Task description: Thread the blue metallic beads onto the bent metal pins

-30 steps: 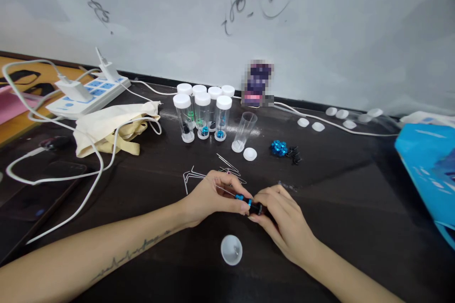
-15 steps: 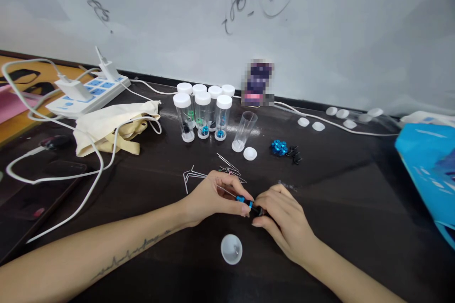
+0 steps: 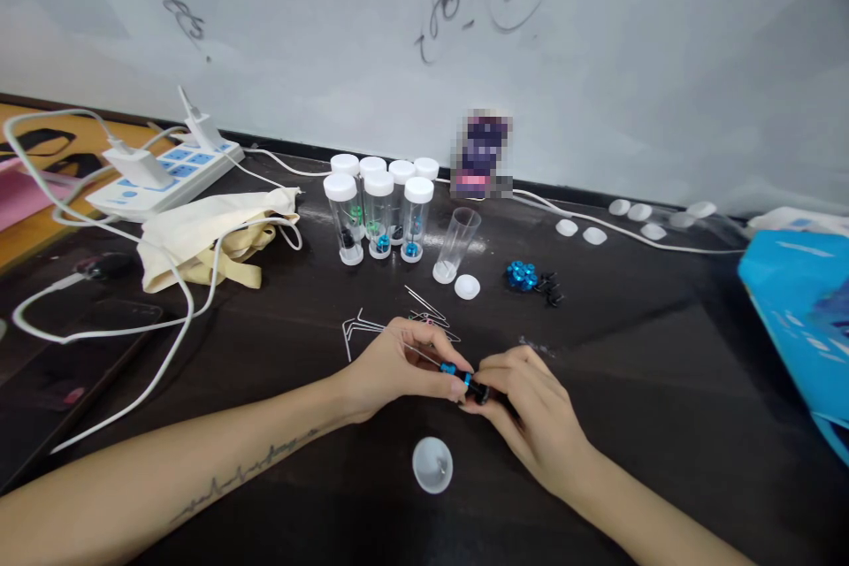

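Note:
Between thumb and fingers, my left hand (image 3: 424,363) pinches a small blue-and-black piece with a thin metal rod (image 3: 467,379). The rod runs back toward my left palm. My right hand (image 3: 527,407) has its fingertips around the black end of the same piece, thumb below and curled fingers above. Just beyond my left hand lie bent metal hex keys (image 3: 362,326) and several thin metal rods (image 3: 428,304). A small white cup (image 3: 432,465) with something tiny inside stands in front of my hands.
Behind are several white-capped clear tubes (image 3: 379,212), an uncapped tube (image 3: 461,240), a white cap (image 3: 468,286), blue parts (image 3: 521,276) and black parts (image 3: 550,290). A power strip (image 3: 172,181), cables and cloth pouch (image 3: 199,234) lie left; a blue bag (image 3: 796,309) right.
The fingers of my right hand have shifted slightly around the black end, leaving more of it showing. My left hand keeps its hold, nearly still.

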A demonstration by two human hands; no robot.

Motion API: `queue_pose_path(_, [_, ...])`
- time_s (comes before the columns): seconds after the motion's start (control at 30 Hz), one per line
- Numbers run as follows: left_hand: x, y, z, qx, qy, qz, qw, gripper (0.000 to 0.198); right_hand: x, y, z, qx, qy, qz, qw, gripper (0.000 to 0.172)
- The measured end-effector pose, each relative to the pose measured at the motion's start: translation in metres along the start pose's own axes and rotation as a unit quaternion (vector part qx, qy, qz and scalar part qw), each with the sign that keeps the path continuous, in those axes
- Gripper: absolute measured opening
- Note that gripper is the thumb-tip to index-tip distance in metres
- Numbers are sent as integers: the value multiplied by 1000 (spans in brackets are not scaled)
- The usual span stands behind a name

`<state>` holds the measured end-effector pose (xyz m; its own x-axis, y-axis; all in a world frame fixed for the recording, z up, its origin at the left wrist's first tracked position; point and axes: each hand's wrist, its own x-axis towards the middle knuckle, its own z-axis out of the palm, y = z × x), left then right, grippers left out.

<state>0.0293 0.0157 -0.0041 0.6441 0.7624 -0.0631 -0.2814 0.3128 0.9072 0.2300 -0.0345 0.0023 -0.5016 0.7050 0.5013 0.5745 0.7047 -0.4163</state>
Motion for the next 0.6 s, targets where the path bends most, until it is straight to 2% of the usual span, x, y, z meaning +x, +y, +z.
queue_pose_path(0.17, [-1,0,0,1,-16,-9,1000,18,1,-1,-1,10,-38,14,999,37])
queue_pose_path(0.23, [0,0,0,2,-14,-8,1000,17,2,-2,-1,8,-41,19,999,34])
queue_pose_path(0.4, [1,0,0,5,11,4,1000,16,1,-2,-1,-9,-14,11,1000,6])
queue_pose_path(0.53, [0,1,0,-2,7,-2,1000,16,1,-1,0,-6,-8,-2,1000,4])
queue_pose_path(0.6, [0,1,1,-3,1,-3,1000,16,2,-1,0,-2,-10,1,1000,9])
